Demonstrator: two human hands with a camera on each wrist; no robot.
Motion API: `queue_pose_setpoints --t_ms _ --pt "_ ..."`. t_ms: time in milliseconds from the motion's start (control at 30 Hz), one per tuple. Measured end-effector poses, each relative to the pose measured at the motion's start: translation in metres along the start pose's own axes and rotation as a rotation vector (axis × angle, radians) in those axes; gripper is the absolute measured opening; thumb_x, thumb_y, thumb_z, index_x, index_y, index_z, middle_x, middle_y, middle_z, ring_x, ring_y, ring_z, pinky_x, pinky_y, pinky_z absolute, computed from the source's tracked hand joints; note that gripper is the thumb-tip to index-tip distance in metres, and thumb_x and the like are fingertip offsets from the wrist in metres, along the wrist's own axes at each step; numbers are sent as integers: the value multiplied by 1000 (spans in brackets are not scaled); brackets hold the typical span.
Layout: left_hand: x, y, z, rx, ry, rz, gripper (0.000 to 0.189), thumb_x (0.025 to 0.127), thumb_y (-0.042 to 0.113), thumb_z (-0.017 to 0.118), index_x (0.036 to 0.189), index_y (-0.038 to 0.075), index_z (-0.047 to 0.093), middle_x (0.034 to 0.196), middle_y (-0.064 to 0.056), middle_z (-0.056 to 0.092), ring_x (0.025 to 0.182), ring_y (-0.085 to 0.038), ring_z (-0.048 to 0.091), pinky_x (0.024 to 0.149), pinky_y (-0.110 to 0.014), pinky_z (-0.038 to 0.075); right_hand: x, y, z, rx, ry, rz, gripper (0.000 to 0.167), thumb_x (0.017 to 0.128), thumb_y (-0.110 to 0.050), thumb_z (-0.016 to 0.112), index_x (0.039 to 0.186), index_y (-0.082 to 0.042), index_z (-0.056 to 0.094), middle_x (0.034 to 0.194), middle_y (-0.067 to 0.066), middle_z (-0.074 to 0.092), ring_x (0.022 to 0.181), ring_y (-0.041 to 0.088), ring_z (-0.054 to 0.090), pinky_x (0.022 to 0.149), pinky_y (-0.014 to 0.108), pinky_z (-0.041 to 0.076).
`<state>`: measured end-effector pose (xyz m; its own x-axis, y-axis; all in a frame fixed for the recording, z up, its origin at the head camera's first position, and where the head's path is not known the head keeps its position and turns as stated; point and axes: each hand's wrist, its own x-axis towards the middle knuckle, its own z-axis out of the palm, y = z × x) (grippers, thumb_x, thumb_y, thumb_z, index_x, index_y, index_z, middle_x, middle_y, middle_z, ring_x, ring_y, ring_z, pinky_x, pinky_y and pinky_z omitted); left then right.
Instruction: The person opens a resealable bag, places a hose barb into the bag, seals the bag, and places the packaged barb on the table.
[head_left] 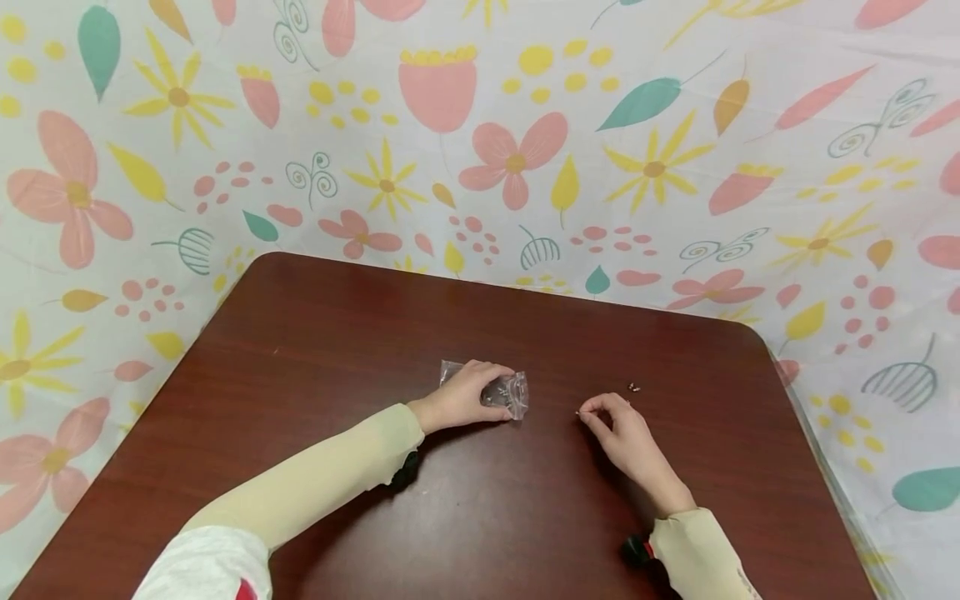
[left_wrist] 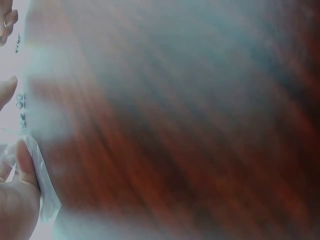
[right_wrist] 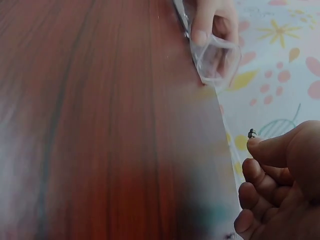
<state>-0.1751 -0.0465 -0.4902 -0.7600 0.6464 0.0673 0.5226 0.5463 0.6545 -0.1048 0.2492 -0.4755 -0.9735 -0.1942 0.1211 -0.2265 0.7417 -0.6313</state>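
Fingers (right_wrist: 274,150) of the person's right hand (head_left: 627,437) pinch a tiny, stubby, dark-grey metal piece (right_wrist: 252,133), perhaps a screw, at the very tips, well apart from the other hand. It looks hard and nearly weightless; I'd expect it to slip or roll easily, so a light pinch about its middle seems the surest hold.

Across from it, the left hand (head_left: 463,398) curls thumb and fingers around a small clear plastic zip bag (head_left: 519,395), near its mouth. More small metal bits show inside. That film looks thin, soft and slick, likely to crumple or fold in; I'd hold it by both edges at the mouth. I can read no brand, label or writing on it.

Beyond the right hand, a little cluster of loose silvery metal bits (head_left: 633,387) lies on the dark reddish-brown wood-grained desk (head_left: 450,525). Past the far edge hangs a white cloth printed with pastel flowers (head_left: 517,162), carrying no lettering I can make out.
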Motion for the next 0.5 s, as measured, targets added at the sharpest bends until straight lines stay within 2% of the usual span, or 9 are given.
queue_pose_setpoints --t_ms 133,500 --pt "-1 -1 -1 7 3 5 65 91 31 82 146 8 57 142 -12 62 126 -30 55 107 -43 46 6 -6 8 12 -14 -12 10 104 -15 66 101 -6 69 104 5 66 97 25 62 90 49 49" --pt "0 -1 -2 11 8 7 65 91 30 82 145 7 57 141 -12 63 126 -30 56 107 -42 45 23 -25 25 28 -41 -45 5 102 -14 69 98 -10 70 103 4 65 90 20 59 81 40 47"
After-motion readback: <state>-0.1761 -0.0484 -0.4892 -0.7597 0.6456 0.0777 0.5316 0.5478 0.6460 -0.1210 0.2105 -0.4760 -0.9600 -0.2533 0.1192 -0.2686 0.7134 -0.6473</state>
